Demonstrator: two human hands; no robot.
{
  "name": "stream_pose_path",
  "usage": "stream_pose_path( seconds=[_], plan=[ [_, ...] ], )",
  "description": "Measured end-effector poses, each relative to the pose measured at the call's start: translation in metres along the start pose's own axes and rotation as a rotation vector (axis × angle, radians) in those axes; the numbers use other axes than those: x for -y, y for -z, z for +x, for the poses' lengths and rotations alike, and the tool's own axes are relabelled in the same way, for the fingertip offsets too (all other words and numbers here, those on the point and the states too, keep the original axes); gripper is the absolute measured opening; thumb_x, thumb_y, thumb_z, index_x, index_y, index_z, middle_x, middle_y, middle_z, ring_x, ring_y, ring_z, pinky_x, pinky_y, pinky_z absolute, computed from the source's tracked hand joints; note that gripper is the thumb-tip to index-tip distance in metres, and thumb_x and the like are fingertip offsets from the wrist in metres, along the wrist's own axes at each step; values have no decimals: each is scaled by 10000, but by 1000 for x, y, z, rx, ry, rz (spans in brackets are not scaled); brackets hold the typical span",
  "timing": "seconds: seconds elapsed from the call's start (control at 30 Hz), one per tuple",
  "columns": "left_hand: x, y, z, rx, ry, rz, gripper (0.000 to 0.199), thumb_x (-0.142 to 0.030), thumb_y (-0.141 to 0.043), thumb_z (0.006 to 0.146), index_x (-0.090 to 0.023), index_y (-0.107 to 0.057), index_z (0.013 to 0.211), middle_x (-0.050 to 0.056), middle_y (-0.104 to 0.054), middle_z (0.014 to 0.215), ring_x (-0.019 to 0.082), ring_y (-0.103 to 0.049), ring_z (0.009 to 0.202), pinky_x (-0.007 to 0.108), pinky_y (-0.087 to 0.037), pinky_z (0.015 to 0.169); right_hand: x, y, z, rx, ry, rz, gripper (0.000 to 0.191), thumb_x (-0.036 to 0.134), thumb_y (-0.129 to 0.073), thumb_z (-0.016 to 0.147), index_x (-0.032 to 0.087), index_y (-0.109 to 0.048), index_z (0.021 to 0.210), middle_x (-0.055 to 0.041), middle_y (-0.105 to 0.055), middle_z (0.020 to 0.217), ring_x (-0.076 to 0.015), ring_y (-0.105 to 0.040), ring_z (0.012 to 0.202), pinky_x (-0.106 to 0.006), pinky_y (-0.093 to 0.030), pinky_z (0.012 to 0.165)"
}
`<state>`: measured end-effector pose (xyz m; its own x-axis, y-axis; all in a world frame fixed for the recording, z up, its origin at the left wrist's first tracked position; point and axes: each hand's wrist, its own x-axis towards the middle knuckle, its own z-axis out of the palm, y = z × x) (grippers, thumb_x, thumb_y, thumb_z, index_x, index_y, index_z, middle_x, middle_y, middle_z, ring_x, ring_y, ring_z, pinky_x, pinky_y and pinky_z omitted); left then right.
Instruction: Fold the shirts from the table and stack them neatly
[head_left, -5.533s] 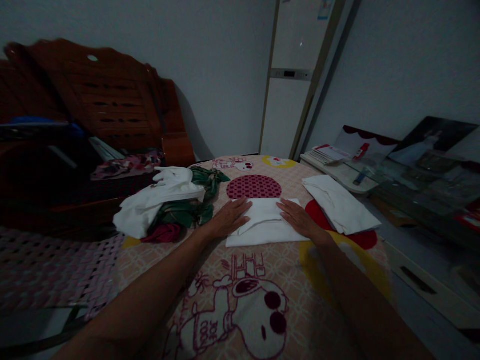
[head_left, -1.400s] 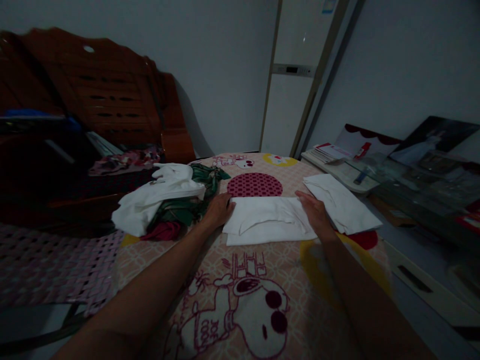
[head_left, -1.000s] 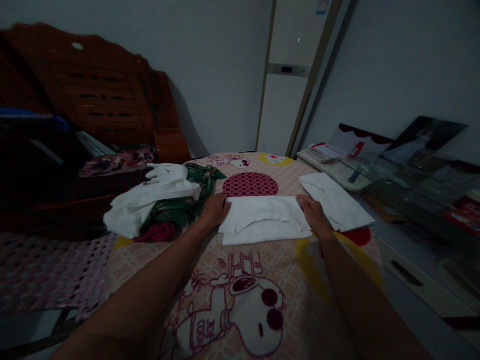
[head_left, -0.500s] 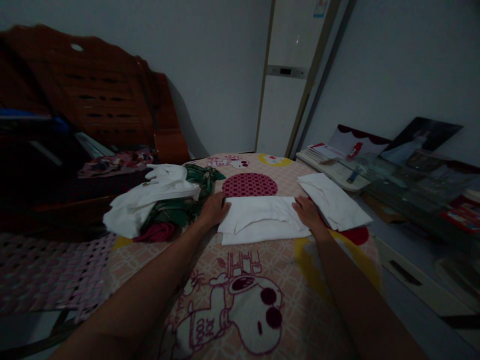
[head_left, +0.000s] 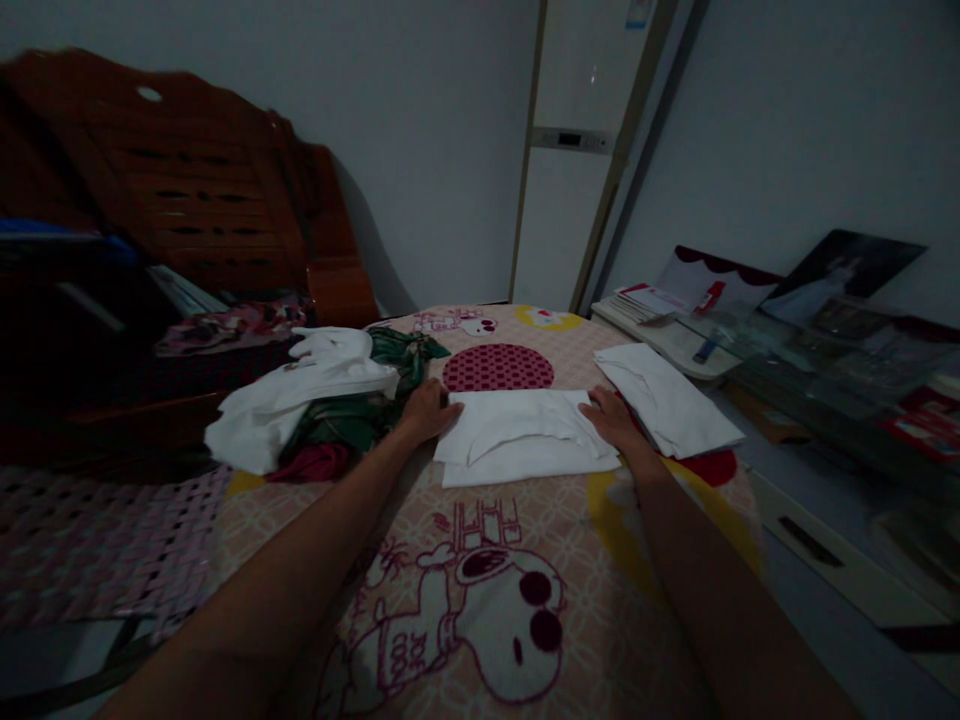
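Note:
A white shirt (head_left: 525,440), folded into a flat rectangle with a curved edge like a neckline on top, lies on the table in front of me. My left hand (head_left: 429,412) pinches its far left corner, thumb on the cloth and fingers curled beyond the edge. At the far right corner my right hand (head_left: 609,414) grips the cloth the same way. Just right of that hand rests another folded white garment (head_left: 667,400). Left of my left hand is a loose heap with a white garment (head_left: 300,390) over a dark green patterned cloth (head_left: 341,420) and a dark red piece (head_left: 315,462).
A patterned cloth (head_left: 480,620) with cartoon dogs covers the rounded table. To the left stand a wooden bench (head_left: 187,200) and a pink woven seat (head_left: 105,550). A glass-topped cabinet (head_left: 795,370) with papers and pictures runs along the right; a tall white unit (head_left: 562,220) stands behind.
My right thumb and fingers have shifted slightly inward on the shirt's far right corner. The shirt and the other clothes stay in place; the view has shifted very slightly.

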<state>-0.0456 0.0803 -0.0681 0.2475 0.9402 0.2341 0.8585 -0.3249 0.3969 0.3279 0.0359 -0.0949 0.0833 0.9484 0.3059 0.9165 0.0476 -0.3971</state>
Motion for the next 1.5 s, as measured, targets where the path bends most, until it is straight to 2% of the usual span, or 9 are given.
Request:
stream_pose_path(
  seconds=[0.2, 0.33, 0.53, 0.77, 0.97, 1.1, 1.23, 1.37, 1.5],
  plan=[
    [-1, 0, -1, -3, -1, -31, 269, -403, -595, 762, -211, -493, 603, 95, -637, 938, 239, -630, 923, 322, -499, 855, -5, -15, 2, -34, -70, 45, 321, 437, -534, 866, 219, -632, 1081, -141, -564, 1372, -317, -417, 1363, -524, -266, 1129],
    [-5, 4, -4, 1, 8, -45, 367, -424, -575, 770, -211, -428, 511, 98, -644, 932, 237, -629, 882, 339, -503, 837, -5, -16, 2, -25, -75, 77, 336, 450, -554, 848, 219, -634, 1078, -141, -550, 1398, -332, -405, 1377, -550, -251, 1143],
    [-5, 5, -6, -16, -27, -78, 320, -455, -562, 776, -208, -487, 588, 80, -641, 909, 210, -618, 815, 320, -496, 786, 7, -2, 2, -42, -48, 119, 288, 366, -594, 791, 207, -633, 1028, -132, -646, 1220, -296, -562, 1189, -485, -375, 1067],
    [-11, 5, -9, -75, 19, -185, 193, -380, -625, 726, -192, -589, 742, 75, -677, 1008, 214, -621, 907, 302, -490, 816, 21, 6, 0, -92, -73, 406, 305, 330, -628, 658, 205, -607, 935, -51, -684, 944, -234, -635, 915, -405, -497, 886],
    [-21, 7, -14, -137, 100, -314, 207, -377, -628, 716, -181, -584, 767, 25, -652, 771, 183, -599, 728, 289, -469, 706, 31, 14, -4, -162, -57, 551, 262, 353, -618, 630, 209, -599, 848, -22, -673, 799, -223, -641, 800, -379, -517, 799],
    [-18, 4, -13, -82, 226, -545, 247, -400, -647, 674, -169, -623, 757, 14, -657, 707, 178, -605, 679, 251, -432, 593, 34, 19, -5, -181, -122, 647, 325, 379, -670, 592, 185, -623, 849, -45, -693, 781, -220, -646, 736, -362, -521, 739],
    [-12, 4, -14, 75, 362, -727, 305, -450, -670, 625, -149, -622, 639, 12, -606, 563, 164, -562, 542, 242, -357, 489, 33, 20, -4, -146, -249, 715, 414, 437, -723, 566, 162, -668, 870, -51, -716, 786, -226, -657, 744, -342, -522, 702],
    [-12, 8, -17, 187, 420, -880, 317, -425, -723, 556, -140, -634, 663, 11, -622, 561, 149, -549, 505, 239, -359, 475, 26, 22, -2, -94, -338, 675, 413, 582, -582, 722, 181, -677, 704, -24, -673, 620, -186, -600, 590, -294, -476, 546],
    [-14, 9, -17, 173, 411, -858, 312, -401, -733, 543, -135, -655, 688, 3, -625, 568, 143, -548, 507, 232, -359, 472, 21, 24, 0, -76, -309, 559, 360, 497, -534, 770, 226, -631, 555, -14, -606, 481, -178, -552, 481, -277, -408, 433]
  ],
)
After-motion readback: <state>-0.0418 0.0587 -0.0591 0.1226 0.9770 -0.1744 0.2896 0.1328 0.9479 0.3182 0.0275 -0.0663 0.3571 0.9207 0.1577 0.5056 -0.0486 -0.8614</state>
